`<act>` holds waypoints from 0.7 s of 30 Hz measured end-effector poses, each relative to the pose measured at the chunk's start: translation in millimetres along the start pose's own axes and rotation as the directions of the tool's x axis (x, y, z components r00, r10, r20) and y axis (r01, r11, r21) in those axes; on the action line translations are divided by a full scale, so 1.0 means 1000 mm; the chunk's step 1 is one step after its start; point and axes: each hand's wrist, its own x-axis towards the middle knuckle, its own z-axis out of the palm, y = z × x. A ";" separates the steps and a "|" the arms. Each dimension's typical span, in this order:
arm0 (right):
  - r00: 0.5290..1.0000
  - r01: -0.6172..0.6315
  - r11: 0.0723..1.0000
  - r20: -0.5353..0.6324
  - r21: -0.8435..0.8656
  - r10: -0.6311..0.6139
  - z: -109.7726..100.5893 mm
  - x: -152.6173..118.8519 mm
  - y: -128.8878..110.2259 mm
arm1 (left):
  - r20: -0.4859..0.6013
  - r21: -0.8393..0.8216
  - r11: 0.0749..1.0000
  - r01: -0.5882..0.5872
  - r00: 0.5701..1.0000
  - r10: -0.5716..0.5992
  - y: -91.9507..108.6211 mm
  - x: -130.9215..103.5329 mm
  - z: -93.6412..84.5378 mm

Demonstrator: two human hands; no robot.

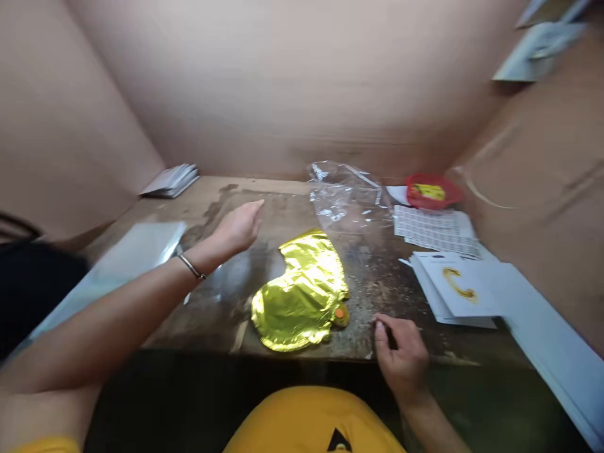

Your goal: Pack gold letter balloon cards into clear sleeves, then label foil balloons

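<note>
A shiny gold foil balloon, flat and curved, lies near the table's front edge. An orange dot sits on its small tab. My left hand is above the table, left of and beyond the balloon, not touching it. Its fingers are drawn together, and whatever they may hold cannot be made out. To the right of the balloon, my right hand rests at the front edge with thumb and fingers curled together. No object shows clearly in that grip.
Crumpled clear plastic bags lie at the back. A red basket stands back right beside printed label sheets and cards with a gold C. At left are clear plastic sleeves and a paper stack. Walls enclose the table.
</note>
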 end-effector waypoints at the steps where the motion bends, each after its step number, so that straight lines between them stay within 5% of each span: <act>1: 0.999 0.041 0.999 -0.023 -0.014 -0.042 0.003 -0.001 -0.001 | 0.004 -0.008 0.996 -0.084 0.996 0.084 0.022 0.020 0.010; 4: 0.996 0.062 0.997 -0.064 -0.050 -0.066 0.009 -0.002 -0.001 | 0.047 -0.032 0.972 -0.233 0.971 0.235 0.086 0.082 0.041; 7: 0.995 0.041 0.998 -0.086 -0.051 -0.045 0.010 -0.003 0.001 | 0.104 -0.055 0.977 -0.204 0.972 0.209 0.130 0.133 0.069; 13: 0.998 0.039 0.999 -0.057 -0.030 -0.041 0.013 -0.011 0.006 | 0.150 -0.095 0.988 -0.119 0.980 0.132 0.144 0.177 0.107; 15: 0.998 0.024 1.000 -0.058 -0.016 -0.025 0.014 -0.014 0.008 | 0.090 -0.121 0.985 -0.121 0.987 0.132 0.145 0.181 0.100; 18: 0.995 -0.057 0.998 -0.076 0.026 0.059 0.013 -0.012 0.010 | -0.046 -0.177 0.967 -0.181 0.983 0.176 0.152 0.169 0.067; 21: 0.960 -0.243 0.947 -0.089 0.212 0.266 0.000 0.008 0.006 | -0.148 -0.245 0.912 -0.329 0.942 0.300 0.165 0.117 0.026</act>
